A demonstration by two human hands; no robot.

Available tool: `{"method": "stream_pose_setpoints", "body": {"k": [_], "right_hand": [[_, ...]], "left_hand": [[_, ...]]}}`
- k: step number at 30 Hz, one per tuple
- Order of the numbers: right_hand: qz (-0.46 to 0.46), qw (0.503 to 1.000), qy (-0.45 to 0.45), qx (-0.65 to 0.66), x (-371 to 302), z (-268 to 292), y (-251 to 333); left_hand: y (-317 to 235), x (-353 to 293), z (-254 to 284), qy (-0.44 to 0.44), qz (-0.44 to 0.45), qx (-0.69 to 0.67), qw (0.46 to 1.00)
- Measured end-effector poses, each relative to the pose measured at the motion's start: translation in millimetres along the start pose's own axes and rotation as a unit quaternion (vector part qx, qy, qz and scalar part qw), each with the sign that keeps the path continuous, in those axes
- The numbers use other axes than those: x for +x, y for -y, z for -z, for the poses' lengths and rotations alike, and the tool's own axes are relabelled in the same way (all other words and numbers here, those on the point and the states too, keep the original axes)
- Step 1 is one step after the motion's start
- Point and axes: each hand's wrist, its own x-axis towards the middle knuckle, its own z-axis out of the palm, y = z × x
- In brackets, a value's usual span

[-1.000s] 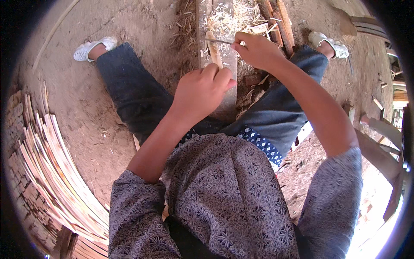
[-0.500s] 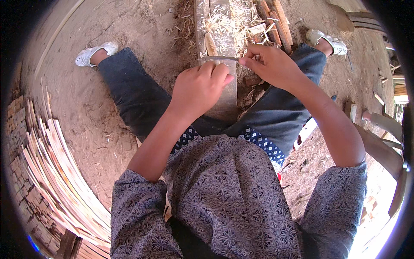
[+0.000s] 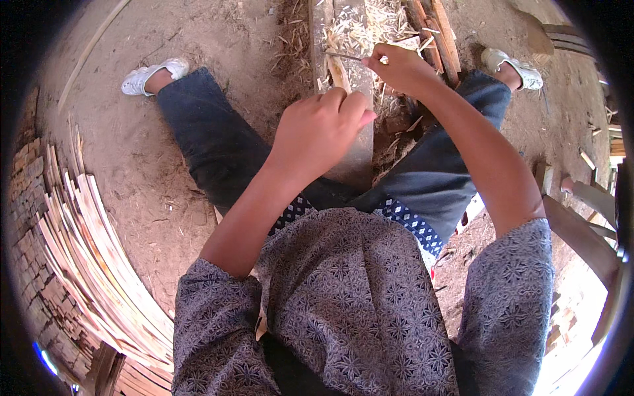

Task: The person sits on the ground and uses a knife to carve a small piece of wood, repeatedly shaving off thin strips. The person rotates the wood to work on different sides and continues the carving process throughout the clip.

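Observation:
My left hand (image 3: 318,135) is closed over the plank in front of me, around the near end of a pale wooden stick (image 3: 339,74). The fingers hide the part of the stick that they hold. Farther forward and to the right, my right hand (image 3: 397,68) pinches the end of a thin, narrow knife blade (image 3: 343,56). That blade lies crosswise over the stick's far part. Under both runs the long wooden plank (image 3: 354,165), pointing away from me between my legs.
Loose wood shavings (image 3: 373,26) cover the plank's far part and the ground beside it. Reddish wood strips (image 3: 439,36) lie to their right. A bundle of long pale strips (image 3: 105,257) lies at the left, near stacked wood pieces (image 3: 33,204). Curved wooden furniture parts (image 3: 574,231) stand at the right.
My right hand has moved forward with the blade, away from my left hand. The left hand stays closed near the same spot. The whole view has shifted slightly.

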Motion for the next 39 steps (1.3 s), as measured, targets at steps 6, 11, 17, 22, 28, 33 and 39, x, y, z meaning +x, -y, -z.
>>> {"method": "stream_pose_setpoints", "body": {"k": [6,11,17,22,28,33,39], "right_hand": [[0.056,0.998,0.02,0.003,-63,28,13],[0.09,0.995,0.029,-0.027,-77,49,23],[0.139,0.988,-0.047,-0.049,-41,19,8],[0.03,0.999,-0.013,0.015,14,-12,-6],[0.015,0.996,0.037,0.081,-20,19,-4],[0.069,0.996,0.05,0.016,-67,42,7],[0.102,0.995,-0.011,-0.02,-23,10,-6]], "left_hand": [[4,-4,0,-0.017,-0.007,-0.02,1.0],[3,-1,0,-0.014,-0.008,-0.007,1.0],[1,2,6,0.008,-0.021,0.009,1.0],[-3,7,0,0.006,-0.02,0.019,1.0],[5,2,5,-0.006,-0.015,-0.006,1.0],[5,2,5,-0.016,-0.016,-0.015,1.0],[0,6,5,-0.001,-0.003,0.0,1.0]]}}
